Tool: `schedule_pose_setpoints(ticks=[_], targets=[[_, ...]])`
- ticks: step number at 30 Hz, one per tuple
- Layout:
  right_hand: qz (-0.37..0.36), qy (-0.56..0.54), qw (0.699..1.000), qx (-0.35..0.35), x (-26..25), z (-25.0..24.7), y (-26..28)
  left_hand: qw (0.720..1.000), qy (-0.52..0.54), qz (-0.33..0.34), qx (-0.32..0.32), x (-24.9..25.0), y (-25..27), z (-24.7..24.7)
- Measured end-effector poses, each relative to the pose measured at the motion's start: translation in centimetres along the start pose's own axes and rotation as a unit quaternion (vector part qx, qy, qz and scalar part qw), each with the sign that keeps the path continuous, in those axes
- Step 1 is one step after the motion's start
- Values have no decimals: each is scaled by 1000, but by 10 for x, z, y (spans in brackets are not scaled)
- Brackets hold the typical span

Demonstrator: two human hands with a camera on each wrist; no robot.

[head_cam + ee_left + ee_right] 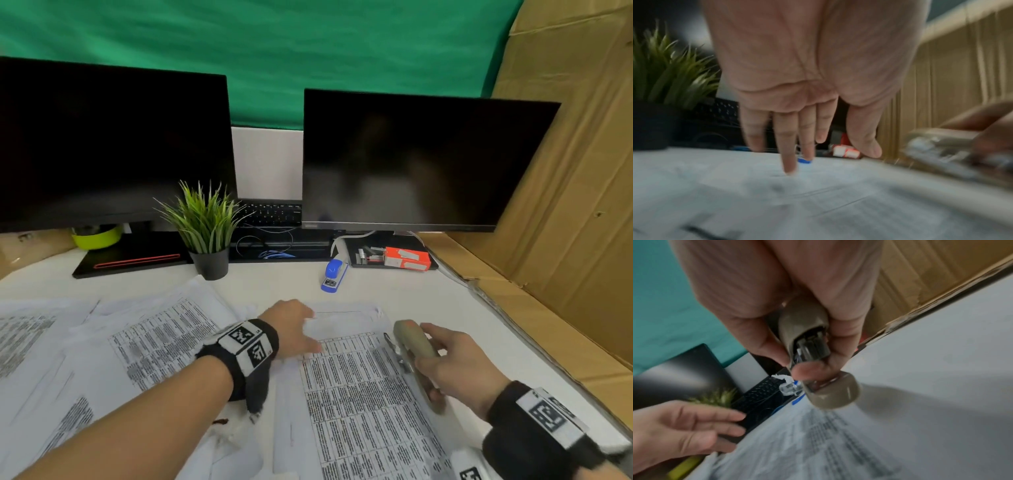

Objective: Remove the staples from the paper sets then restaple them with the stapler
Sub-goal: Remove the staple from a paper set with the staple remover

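Stapler (412, 346): right hand (459, 366) holds it tight.
Left hand (291, 329): flat, fingers straight, pressing papers (359, 394).
Risk: papers may slide, so staple lands crooked.

- The head view looks forward and down from above the desk (394, 291), taking in both monitors and both forearms.
- The left wrist view sits low over the papers (818, 203), facing along the fingers toward the plant (670, 68).
- The right wrist view, tilted, looks close along the stapler (807, 340).
- All three share the papers and the plant.
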State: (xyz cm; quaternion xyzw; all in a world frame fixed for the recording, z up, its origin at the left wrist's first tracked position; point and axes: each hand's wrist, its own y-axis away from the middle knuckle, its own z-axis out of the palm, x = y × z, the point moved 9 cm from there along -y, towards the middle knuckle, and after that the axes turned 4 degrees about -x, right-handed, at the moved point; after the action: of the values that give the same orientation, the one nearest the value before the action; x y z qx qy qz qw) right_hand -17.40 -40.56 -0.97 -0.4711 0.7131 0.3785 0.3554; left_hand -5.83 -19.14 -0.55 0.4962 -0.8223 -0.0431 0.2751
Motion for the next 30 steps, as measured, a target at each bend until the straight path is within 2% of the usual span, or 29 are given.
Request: schedule_pose_setpoints(ticks=[2,4,7,10,15,19,24,30], targets=[[-30,-25,999,-28,-23,21,5,984,170,47,7,15,13,4],[-67,-47,996,-47,-51,43,11,950,306,59,0,21,27,12],[-123,-65,987,-78,-90,79,25,912,401,61,57,10,45,8],[-184,-27,977,-100,-118,112,37,873,468,50,129,-16,68,-5],[-285,128,947,-79,-158,164,55,825,516,41,227,-57,109,-18],[-328,180,924,-75,-186,202,70,804,513,40,298,-90,144,-28],[-374,199,899,-114,-215,254,92,791,493,2,364,-136,184,-35],[-399,211,880,-148,-247,313,117,760,490,-41,425,-202,224,-42]])
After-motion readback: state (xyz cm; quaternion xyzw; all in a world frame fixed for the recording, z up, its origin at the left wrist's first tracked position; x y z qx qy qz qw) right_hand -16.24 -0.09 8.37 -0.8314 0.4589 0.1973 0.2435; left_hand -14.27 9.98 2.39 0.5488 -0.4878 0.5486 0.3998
